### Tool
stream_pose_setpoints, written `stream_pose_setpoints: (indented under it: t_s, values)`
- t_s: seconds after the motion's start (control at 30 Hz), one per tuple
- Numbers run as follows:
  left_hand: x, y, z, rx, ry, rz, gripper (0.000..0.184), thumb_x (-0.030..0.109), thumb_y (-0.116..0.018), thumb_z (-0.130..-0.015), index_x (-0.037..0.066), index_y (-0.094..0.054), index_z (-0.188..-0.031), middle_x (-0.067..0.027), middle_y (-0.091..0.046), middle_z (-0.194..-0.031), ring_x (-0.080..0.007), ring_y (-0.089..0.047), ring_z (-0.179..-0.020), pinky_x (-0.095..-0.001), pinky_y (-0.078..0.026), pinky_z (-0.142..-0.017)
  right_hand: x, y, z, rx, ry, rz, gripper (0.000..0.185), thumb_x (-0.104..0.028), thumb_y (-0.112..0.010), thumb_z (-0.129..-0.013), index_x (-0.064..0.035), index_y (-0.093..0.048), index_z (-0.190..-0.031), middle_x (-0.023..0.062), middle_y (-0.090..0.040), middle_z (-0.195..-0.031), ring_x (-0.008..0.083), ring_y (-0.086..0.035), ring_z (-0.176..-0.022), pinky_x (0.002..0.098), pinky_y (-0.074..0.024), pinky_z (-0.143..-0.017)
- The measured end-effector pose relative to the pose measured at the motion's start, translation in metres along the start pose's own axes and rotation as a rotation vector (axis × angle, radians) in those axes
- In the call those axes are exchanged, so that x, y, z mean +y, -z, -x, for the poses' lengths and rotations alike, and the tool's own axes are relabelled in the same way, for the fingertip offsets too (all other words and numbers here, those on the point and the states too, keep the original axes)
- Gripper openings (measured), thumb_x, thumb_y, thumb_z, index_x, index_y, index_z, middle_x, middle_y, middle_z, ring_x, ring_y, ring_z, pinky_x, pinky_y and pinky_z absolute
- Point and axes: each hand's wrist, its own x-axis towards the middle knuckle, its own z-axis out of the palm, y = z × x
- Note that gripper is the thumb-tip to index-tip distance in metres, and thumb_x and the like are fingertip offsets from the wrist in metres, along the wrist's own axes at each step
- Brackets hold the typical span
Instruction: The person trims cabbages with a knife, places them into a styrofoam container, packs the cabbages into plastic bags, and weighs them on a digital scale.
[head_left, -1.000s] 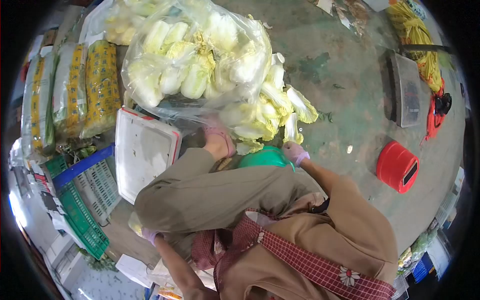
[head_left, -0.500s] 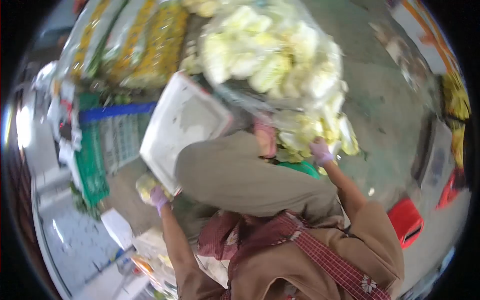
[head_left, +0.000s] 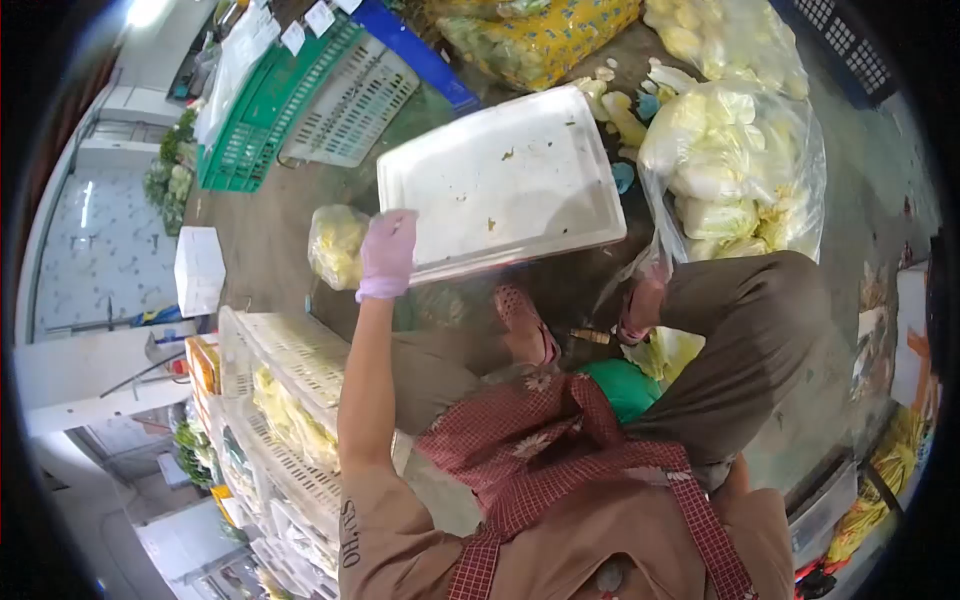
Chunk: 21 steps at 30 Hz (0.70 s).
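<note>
White foam tray (head_left: 500, 165) lay over the floor (head_left: 250, 250), its long axis running crosswise, right end angled slightly farther from the person. Past that right end sat a clear bag of pale cabbages (head_left: 735, 150). Off the tray's near left corner was a smaller wrapped pale bundle (head_left: 335, 245). Between bundle and tray, overlapping that corner in view, the gloved left hand (head_left: 388, 250) looked the nearer, fingers curled in; whether they pinched anything, I could not tell. The right hand was out of sight, its state unknown.
</note>
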Motion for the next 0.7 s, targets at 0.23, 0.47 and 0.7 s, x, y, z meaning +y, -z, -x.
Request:
stream_pose_setpoints:
  t_s: [0.23, 0.47, 0.7]
  values:
    - [0.046, 0.002, 0.012, -0.068, -0.228, 0.050, 0.015, 0.016, -0.058, -0.083, 0.008, -0.065, -0.094, -0.0134, -0.062, -0.092, -0.0258, -0.060, -0.076, -0.0318, -0.047, -0.071, 0.005, -0.026, 0.011, -0.229, 0.045, 0.325, 0.045, -0.025, -0.061, -0.078, 0.0019, -0.054, -0.113, 0.0232, -0.058, -0.112, 0.0304, -0.056, -0.104, 0.0376, -0.0432, -0.091]
    - [0.090, 0.000, 0.029, -0.161, -0.290, 0.037, 0.013, 0.010, -0.057, -0.083, 0.004, -0.063, -0.093, -0.0144, -0.061, -0.090, -0.0277, -0.061, -0.081, -0.0333, -0.048, -0.073, 0.068, -0.051, 0.040, -0.439, 0.017, 0.448, 0.045, -0.024, -0.060, -0.079, 0.0016, -0.054, -0.114, 0.0216, -0.058, -0.114, 0.0289, -0.055, -0.106, 0.0368, -0.0423, -0.092]
    - [0.093, -0.037, 0.011, -0.189, -0.388, -0.140, 0.012, 0.010, -0.058, -0.082, 0.006, -0.062, -0.093, -0.0136, -0.061, -0.090, -0.0265, -0.061, -0.075, -0.0329, -0.049, -0.068, 0.083, -0.079, 0.050, -0.650, -0.042, 0.416, 0.044, -0.023, -0.060, -0.080, 0.0013, -0.053, -0.115, 0.0201, -0.058, -0.115, 0.0274, -0.054, -0.107, 0.0360, -0.0415, -0.093]
